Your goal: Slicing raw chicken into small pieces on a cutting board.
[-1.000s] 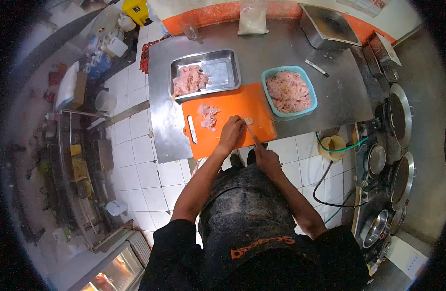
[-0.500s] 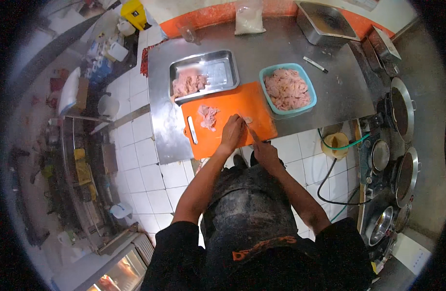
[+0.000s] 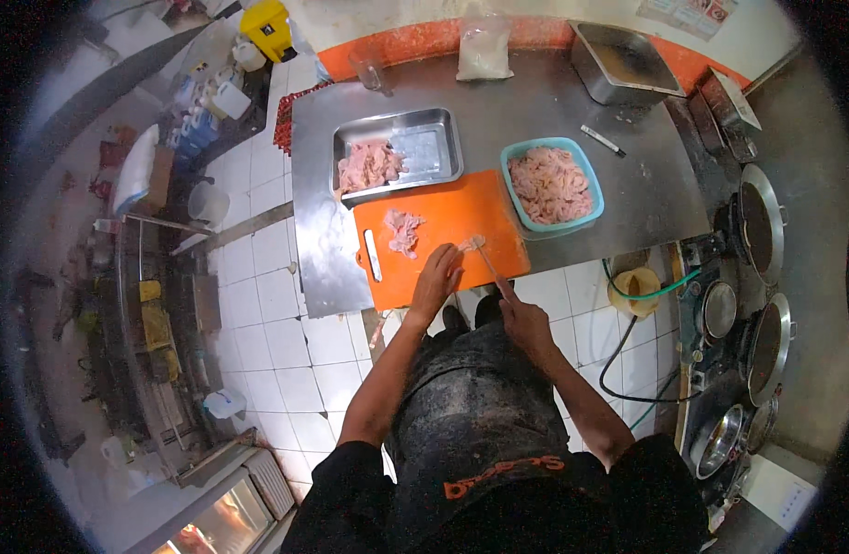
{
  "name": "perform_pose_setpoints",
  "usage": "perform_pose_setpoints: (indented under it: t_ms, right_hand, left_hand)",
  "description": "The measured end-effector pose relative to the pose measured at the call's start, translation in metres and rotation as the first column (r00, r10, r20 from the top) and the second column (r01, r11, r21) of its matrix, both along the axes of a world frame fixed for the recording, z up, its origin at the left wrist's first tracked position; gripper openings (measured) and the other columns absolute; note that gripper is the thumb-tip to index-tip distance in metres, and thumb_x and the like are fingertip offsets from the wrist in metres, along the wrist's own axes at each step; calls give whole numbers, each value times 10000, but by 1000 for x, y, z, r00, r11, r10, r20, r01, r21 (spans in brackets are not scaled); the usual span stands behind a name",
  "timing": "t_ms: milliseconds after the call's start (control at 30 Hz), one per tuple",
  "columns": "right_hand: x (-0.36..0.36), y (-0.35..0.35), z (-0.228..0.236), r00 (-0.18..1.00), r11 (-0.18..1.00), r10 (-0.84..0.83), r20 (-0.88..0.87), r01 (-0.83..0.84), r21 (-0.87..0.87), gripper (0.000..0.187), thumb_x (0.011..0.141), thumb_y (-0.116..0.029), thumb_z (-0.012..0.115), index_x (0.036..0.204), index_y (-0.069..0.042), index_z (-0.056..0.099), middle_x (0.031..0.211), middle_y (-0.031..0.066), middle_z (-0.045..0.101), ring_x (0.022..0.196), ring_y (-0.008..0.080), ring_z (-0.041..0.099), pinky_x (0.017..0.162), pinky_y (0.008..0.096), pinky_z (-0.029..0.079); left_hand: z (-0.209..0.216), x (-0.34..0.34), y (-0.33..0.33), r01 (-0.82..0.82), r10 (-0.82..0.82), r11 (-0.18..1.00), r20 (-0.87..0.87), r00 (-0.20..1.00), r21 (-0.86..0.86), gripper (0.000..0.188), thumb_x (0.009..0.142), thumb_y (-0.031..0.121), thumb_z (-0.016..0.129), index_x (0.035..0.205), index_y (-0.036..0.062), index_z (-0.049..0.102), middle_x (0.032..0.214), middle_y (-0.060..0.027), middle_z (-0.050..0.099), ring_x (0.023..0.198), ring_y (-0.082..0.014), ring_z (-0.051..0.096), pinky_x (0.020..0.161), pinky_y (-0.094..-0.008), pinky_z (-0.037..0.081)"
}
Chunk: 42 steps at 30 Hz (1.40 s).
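An orange cutting board (image 3: pixel 452 208) lies on the steel table. On its right part is a small piece of pale raw meat (image 3: pixel 472 243). My left hand (image 3: pixel 436 277) rests on the board just left of that piece, its fingers stretched out. My right hand (image 3: pixel 526 325) grips a knife (image 3: pixel 494 269) near the front edge, the blade's tip at the small piece. A larger clump of raw meat (image 3: pixel 403 233) sits on the board's left side. Behind it, a steel tray (image 3: pixel 434 148) contains more meat (image 3: pixel 370 166). A light-blue tub (image 3: pixel 593 189) full of cut meat (image 3: pixel 549 186) stands at the right.
At the table's back are a bag of white powder (image 3: pixel 484 51), a clear glass jug (image 3: pixel 369 71) and a deep steel container (image 3: pixel 623 69). A marker (image 3: pixel 603 140) lies behind the tub. Several pans (image 3: pixel 764 226) line the right side, with a hose (image 3: pixel 660 293) below.
My right hand has drawn back toward my body with the knife, showing more of its blade. My left fingers have shifted off the small piece. The view has tilted slightly.
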State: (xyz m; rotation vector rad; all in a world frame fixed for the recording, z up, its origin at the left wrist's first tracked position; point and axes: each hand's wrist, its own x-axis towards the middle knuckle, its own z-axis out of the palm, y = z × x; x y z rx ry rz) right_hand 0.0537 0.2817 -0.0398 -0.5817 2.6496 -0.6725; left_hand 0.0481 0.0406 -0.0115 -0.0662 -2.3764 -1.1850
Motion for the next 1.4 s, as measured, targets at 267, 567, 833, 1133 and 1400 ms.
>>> perform_pose_setpoints:
  t_ms: [267,567,833,1133,1400]
  right_hand:
    - [6,-45,22,992,995,103,-73,-102,20,541,967,-276,433,1471,-219,246,607,204,601,572,386,620,549,505,507]
    - [10,-48,11,968,978,131,-214,-162,-134,546,964,-254,436,1474,-203,245,590,177,600,535,371,611,521,495,504]
    - [-3,-64,28,994,995,101,-43,-102,-19,547,959,-243,446,1471,-188,260,584,174,593,531,370,605,504,490,484]
    - [-18,-85,32,991,993,121,-62,-120,13,576,946,-233,464,1476,-182,245,542,148,575,478,323,594,448,455,474]
    - [26,-16,3,977,984,166,-136,-172,-38,599,954,-246,451,1494,-203,195,619,175,604,527,346,606,474,466,481]
  left_hand:
    - [144,1,2,-38,97,955,191,977,-294,185,784,64,689,944,-5,628,1010,-151,602,946,-334,571,811,-397,478]
    - [180,0,1,-179,186,875,-31,982,-449,158,742,30,658,894,-8,637,940,-122,621,872,-318,570,774,-394,482]
    - [158,-8,-3,-76,86,958,26,996,-276,131,739,27,632,868,4,637,912,-123,614,868,-305,569,761,-371,480]
    - [14,-14,-14,50,-21,991,224,974,-127,103,752,53,624,843,5,636,904,-130,613,864,-309,564,765,-382,475]
    - [-7,-14,-10,-42,69,989,191,979,-140,84,773,58,618,831,3,644,907,-126,617,855,-305,573,758,-385,483]
